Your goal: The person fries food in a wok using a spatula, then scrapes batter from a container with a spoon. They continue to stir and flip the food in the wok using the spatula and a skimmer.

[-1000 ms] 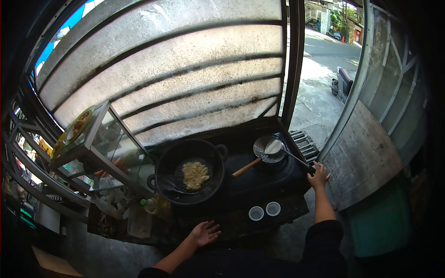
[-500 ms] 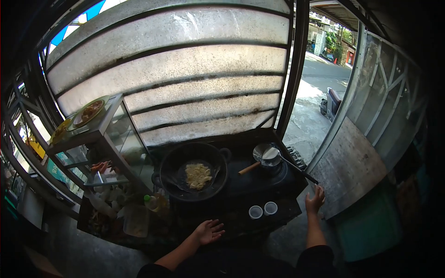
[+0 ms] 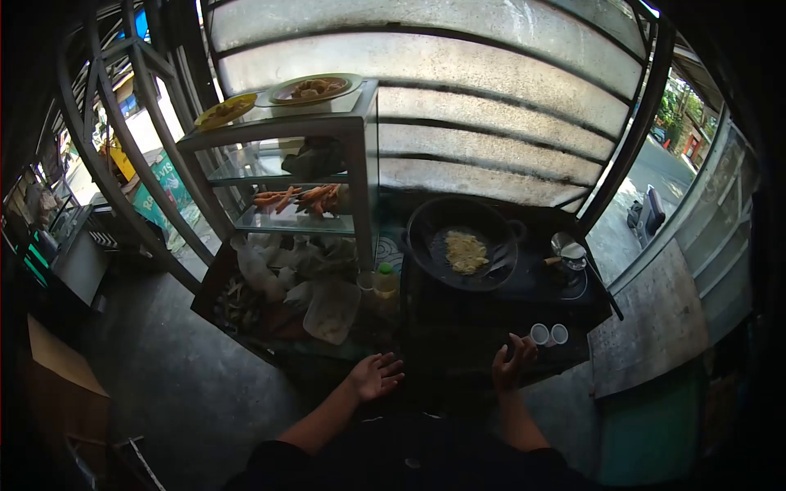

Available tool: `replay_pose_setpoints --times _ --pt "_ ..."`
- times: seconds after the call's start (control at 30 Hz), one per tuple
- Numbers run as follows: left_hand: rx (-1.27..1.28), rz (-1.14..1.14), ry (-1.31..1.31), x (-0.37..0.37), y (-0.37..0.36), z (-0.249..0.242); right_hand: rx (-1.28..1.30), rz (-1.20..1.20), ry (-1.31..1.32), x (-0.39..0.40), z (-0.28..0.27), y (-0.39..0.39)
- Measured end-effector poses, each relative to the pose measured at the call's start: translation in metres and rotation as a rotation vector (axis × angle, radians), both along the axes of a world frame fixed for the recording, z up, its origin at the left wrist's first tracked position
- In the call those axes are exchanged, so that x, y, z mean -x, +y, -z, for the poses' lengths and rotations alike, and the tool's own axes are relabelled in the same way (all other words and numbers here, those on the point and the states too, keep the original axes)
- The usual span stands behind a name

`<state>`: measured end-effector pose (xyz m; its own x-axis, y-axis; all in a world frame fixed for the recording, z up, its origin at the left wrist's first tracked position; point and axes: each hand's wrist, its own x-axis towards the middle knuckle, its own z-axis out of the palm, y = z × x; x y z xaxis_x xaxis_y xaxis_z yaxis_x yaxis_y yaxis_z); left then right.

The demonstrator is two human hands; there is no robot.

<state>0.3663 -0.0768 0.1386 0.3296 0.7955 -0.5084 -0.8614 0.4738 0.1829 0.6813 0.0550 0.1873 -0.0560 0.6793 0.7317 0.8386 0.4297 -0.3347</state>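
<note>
your right hand (image 3: 511, 367) has moved beside two white round cups (image 3: 560, 334), half-curled, seemingly empty; left hand (image 3: 377, 377) spread, empty. keep both clear of golden food (image 3: 466, 252) frying in the far round black wok (image 3: 425, 247).

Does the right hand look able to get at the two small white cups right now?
Probably yes: the right hand looks open and empty close beside the nearer white cup, and nothing visible stands between them.
</note>
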Motion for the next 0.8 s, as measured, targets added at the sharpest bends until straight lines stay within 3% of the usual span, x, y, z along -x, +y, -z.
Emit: replay_pose_setpoints --times 0.17,0.33,0.43,0.47,0.5,0.53,0.6,0.63,0.7,0.8 --pt "0.053 -0.199 0.002 0.089 -0.084 0.016 0.059 -0.19 0.047 0.094 0.009 -0.046" --pt "0.206 -0.494 0.03 0.154 -0.115 0.031 0.188 -0.321 0.12 0.143 0.024 -0.075" --pt "0.266 -0.584 0.069 0.184 -0.105 0.044 0.395 -0.488 -0.018 0.165 0.031 -0.076" --pt "0.271 -0.601 0.1 0.19 -0.097 0.046 0.6 -0.563 -0.008 0.173 0.041 -0.072" --pt "0.27 -0.606 0.086 0.194 -0.086 0.046 0.806 -0.634 -0.003 0.182 0.051 -0.065" --pt "0.252 -0.566 0.228 0.196 -0.073 0.045 0.807 -0.637 -0.022 0.193 0.062 -0.056" --pt "0.243 -0.536 0.366 0.196 -0.056 0.05 1.342 -0.54 0.408 0.219 0.078 -0.047" --pt "0.256 -0.449 0.504 0.196 -0.043 0.052 1.343 -0.549 0.406 0.232 0.08 -0.045" --pt "0.262 -0.364 0.655 0.199 -0.021 0.062 1.723 -0.348 0.631 0.266 0.061 -0.04" --pt "0.342 -0.178 0.617 0.202 -0.002 0.088 1.583 -0.443 0.74 0.306 0.079 -0.036"
